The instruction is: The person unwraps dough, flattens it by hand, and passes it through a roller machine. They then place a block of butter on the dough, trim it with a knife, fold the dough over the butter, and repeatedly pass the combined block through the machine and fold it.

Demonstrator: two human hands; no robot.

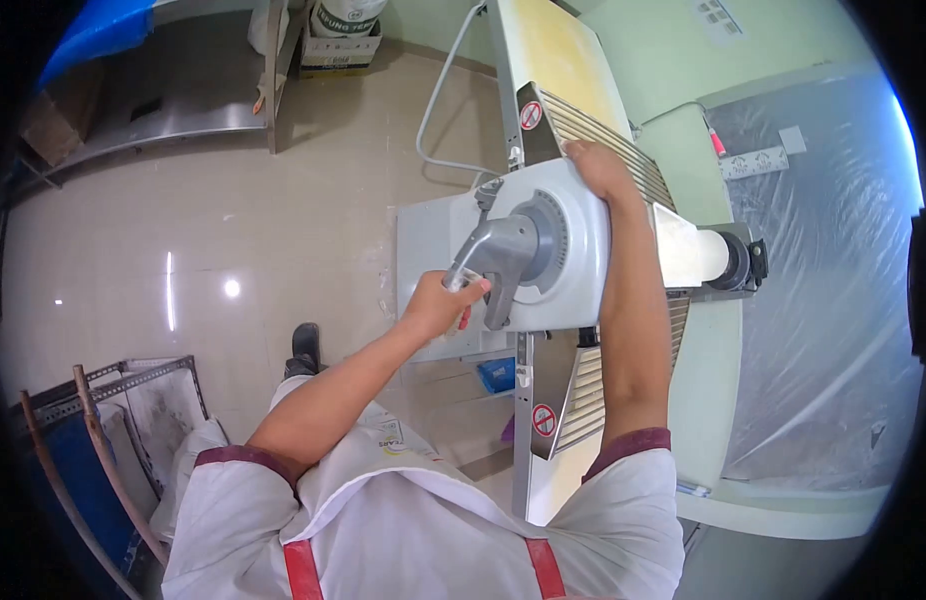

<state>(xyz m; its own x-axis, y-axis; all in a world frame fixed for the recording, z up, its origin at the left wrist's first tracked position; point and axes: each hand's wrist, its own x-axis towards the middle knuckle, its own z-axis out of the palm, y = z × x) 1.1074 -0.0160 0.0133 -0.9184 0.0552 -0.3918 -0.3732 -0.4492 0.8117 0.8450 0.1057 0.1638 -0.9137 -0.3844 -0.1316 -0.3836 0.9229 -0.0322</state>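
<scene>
My left hand (441, 302) is closed around the end of the grey metal lever (486, 243) on a dough sheeter. The lever turns out from a round dial with scale marks (555, 240) on the sheeter's light grey housing (586, 285). Across the housing's far edge lies my right hand (600, 168), beside the slatted metal guard (608, 140); its fingers look stretched out, partly hidden by the hand itself. A smooth white sheet (688, 250) runs to a roller (738, 262) on the machine's right side.
The sheeter's floured belt table (568, 60) extends away at the top. A second slatted guard (580, 400) sits nearer me. Left are a steel shelf (183, 130) and a rack (113, 385) on the tiled floor. Plastic sheeting (823, 300) covers the right side.
</scene>
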